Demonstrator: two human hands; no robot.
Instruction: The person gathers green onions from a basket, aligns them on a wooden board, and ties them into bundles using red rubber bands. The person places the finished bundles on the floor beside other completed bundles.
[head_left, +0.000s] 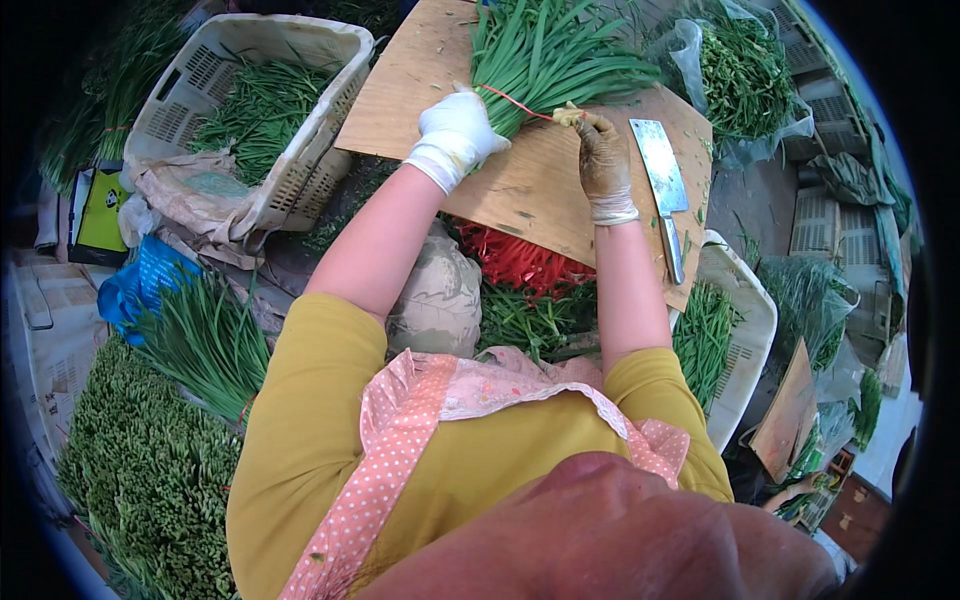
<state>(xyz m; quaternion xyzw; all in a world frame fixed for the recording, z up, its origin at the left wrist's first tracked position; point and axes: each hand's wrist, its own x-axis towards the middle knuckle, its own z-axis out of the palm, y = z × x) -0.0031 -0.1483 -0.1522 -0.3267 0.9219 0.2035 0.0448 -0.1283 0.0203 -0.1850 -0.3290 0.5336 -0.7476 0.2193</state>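
A thick bundle of Chinese chives (540, 60) lies across the wooden board (517, 199), its leaves fanned toward the far edge. My left hand (456, 135), in a white glove, grips the bundle near its lower end. A thin red tie (514, 100) runs over the chives from beside my left hand to my right one. In a stained glove, my right hand (600, 154) pinches the tie's end and holds it taut to the right of the stalks. To the right of that hand lies a cleaver (661, 176) with a metal handle.
Left of the board stands a white plastic crate (307, 180) holding cut greens. Red ties (517, 259) hang under the board's near edge. Another crate (752, 337) is at the right. Stacked bundles (150, 465) fill the lower left; bagged greens (750, 82) sit upper right.
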